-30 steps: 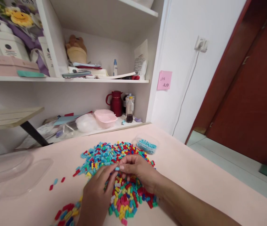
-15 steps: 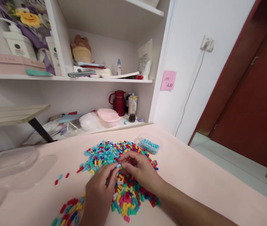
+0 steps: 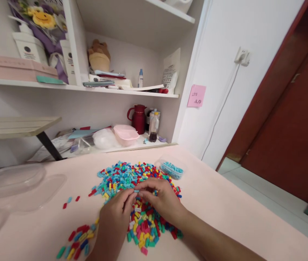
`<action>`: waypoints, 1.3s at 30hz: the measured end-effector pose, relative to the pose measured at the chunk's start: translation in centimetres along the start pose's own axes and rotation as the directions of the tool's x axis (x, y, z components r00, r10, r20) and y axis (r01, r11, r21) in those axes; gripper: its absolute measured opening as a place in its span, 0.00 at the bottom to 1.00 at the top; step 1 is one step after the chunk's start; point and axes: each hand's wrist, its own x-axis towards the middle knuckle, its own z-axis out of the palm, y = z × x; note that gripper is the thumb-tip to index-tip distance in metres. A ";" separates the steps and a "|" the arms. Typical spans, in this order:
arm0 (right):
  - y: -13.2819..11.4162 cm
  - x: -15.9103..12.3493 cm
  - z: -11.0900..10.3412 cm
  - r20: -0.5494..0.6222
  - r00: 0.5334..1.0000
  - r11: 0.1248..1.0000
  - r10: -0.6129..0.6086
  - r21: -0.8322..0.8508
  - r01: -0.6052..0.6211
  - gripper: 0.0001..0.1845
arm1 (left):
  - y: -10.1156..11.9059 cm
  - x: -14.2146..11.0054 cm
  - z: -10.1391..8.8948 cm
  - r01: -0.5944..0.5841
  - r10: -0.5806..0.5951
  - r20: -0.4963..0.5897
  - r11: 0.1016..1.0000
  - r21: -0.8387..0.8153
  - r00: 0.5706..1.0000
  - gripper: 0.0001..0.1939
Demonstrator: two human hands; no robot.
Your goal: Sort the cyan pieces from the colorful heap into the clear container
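A small light-blue plastic brick (image 3: 136, 191) sits between the fingertips of both hands, mostly covered by them. My left hand (image 3: 117, 210) pinches it from the left. From the right, my right hand (image 3: 161, 197) has its thumb and forefinger closed on the same spot. Under and around the hands spreads a large pile of small coloured bricks (image 3: 124, 175), blue, red, yellow and green. Just behind my right hand stands a clear plastic box (image 3: 179, 176) holding light-blue bricks. A smaller group of bricks (image 3: 79, 241) lies left of my left wrist.
Clear plastic lids or trays (image 3: 12, 181) lie on the left of the pink tabletop (image 3: 224, 206). A few loose bricks (image 3: 69, 199) are beside them. At the back, a shelf holds a pink container (image 3: 126, 134), a dark red jug (image 3: 138, 119) and a bottle (image 3: 154, 127).
My right forefinger has come down over the light-blue brick, and the fingertips of both hands are closer together. The camera view has shifted slightly.
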 end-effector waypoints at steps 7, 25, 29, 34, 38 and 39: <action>0.0 -0.1 0.0 0.028 0.999 1.000 0.017 0.001 -0.017 0.11 | 0.3 0.0 -0.2 0.080 -0.074 0.065 0.992 -0.094 0.995 0.16; 1.1 1.6 -2.7 -0.190 0.973 0.991 0.131 0.037 -0.126 0.08 | -0.3 -0.1 -0.5 -0.036 0.035 -0.036 0.999 -0.028 0.999 0.17; 2.6 2.7 -7.0 -0.496 0.866 0.988 0.064 -0.094 -0.126 0.11 | -0.8 -0.5 -0.4 -0.034 0.033 -0.048 0.999 -0.019 0.998 0.14; 4.5 2.7 -9.3 -0.608 0.793 0.935 0.029 -0.265 -0.237 0.17 | -0.5 -0.5 -0.4 -0.037 0.036 -0.083 0.999 -0.011 0.996 0.14; 4.3 2.5 -7.9 -0.593 0.803 0.977 0.061 -0.129 -0.169 0.18 | -0.1 -0.4 -0.7 -0.013 0.010 -0.122 1.000 -0.023 0.992 0.14; 4.1 2.5 -7.2 -0.553 0.830 0.984 0.073 -0.098 -0.152 0.18 | 0.0 -0.4 -0.7 0.008 -0.011 -0.120 1.000 -0.026 0.993 0.14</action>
